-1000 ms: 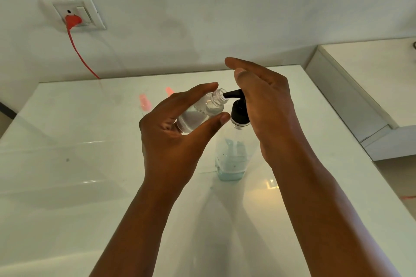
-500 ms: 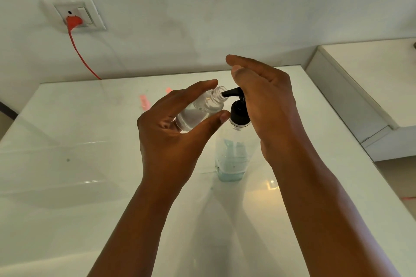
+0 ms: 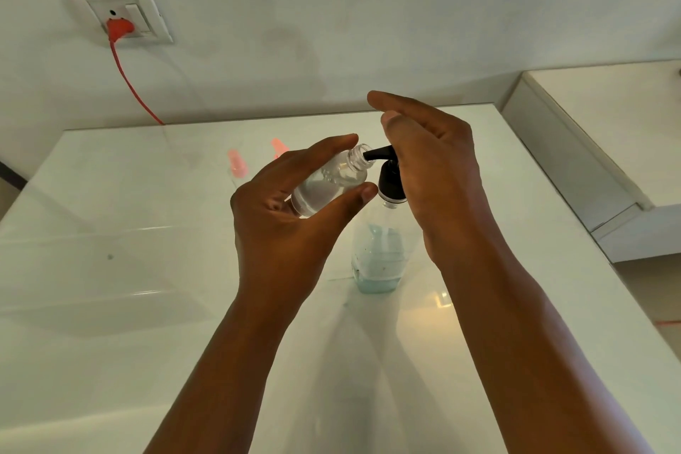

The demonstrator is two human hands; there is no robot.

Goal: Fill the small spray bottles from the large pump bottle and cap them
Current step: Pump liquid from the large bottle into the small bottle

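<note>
My left hand [image 3: 291, 217] grips a small clear spray bottle [image 3: 329, 182], uncapped and tilted, its open neck held against the black nozzle of the pump [image 3: 387, 173]. The large clear pump bottle [image 3: 379, 254] stands on the white table with a little blue liquid at its bottom. My right hand [image 3: 431, 173] lies flat over the pump head with straight fingers and hides most of the head. Two pink-topped spray caps [image 3: 236, 162] lie on the table behind my left hand.
The glossy white table [image 3: 110, 269] runs to the wall. A wall socket [image 3: 118, 15] at upper left holds a red plug with a red cable running down. A white counter [image 3: 608, 114] stands to the right, past the table's edge.
The pump head has risen slightly under my right hand, showing more of the black neck. The small bottle stays at the nozzle in my left hand.
</note>
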